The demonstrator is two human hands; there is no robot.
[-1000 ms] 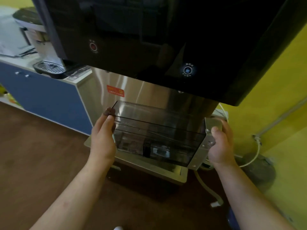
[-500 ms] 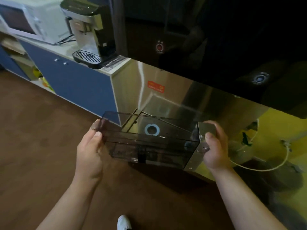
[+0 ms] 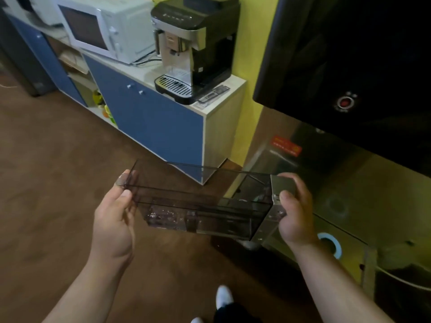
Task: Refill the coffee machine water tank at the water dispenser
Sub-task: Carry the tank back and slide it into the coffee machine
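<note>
I hold the smoky transparent water tank [image 3: 200, 203] level between both hands, over the brown floor. My left hand [image 3: 116, 215] grips its left end and my right hand [image 3: 295, 210] grips its silver right end. A little water glints at the tank's bottom left. The water dispenser [image 3: 349, 73], black glossy above and stainless steel below, stands at the right, just beyond the tank's right end. The coffee machine [image 3: 196, 43], black and silver with a drip tray, sits on the cabinet top at the upper middle.
A white microwave [image 3: 105, 24] stands left of the coffee machine on the blue-fronted cabinet [image 3: 149, 117]. Yellow wall behind. My white shoes [image 3: 224, 297] show on the brown floor [image 3: 46, 183]. A blue-lit ring [image 3: 333, 245] glows on the dispenser's lower steel part.
The tank has come out from under the dispenser and to the left, still held by both hands. My view has swung left, bringing the coffee machine and microwave into sight.
</note>
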